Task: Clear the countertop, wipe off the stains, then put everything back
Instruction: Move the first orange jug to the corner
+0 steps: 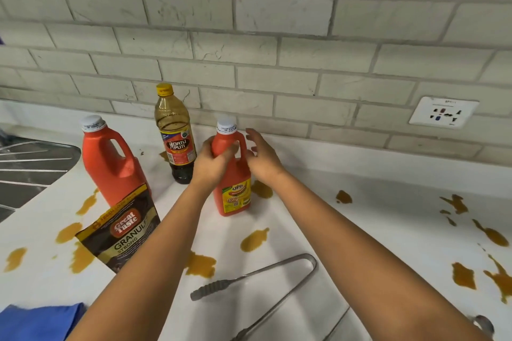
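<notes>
A small red ketchup jug (234, 191) with a white cap stands upright mid-counter. My left hand (212, 162) grips its upper body near the handle. My right hand (261, 156) hovers just right of the jug with fingers spread, holding nothing. A larger red jug (110, 163) stands at the left, with a dark coffee granules pouch (122, 230) leaning in front of it. A soy sauce bottle (174, 135) with a yellow cap stands near the wall. Metal tongs (266, 282) lie at the front. Several orange-brown stains (254, 240) dot the white countertop (374, 202).
A steel sink drainboard (30, 166) lies at the far left. A blue cloth (38, 321) sits at the bottom left corner. A wall socket (443, 112) is set in the grey tiled wall at the right. A spoon tip (483, 324) shows at the bottom right.
</notes>
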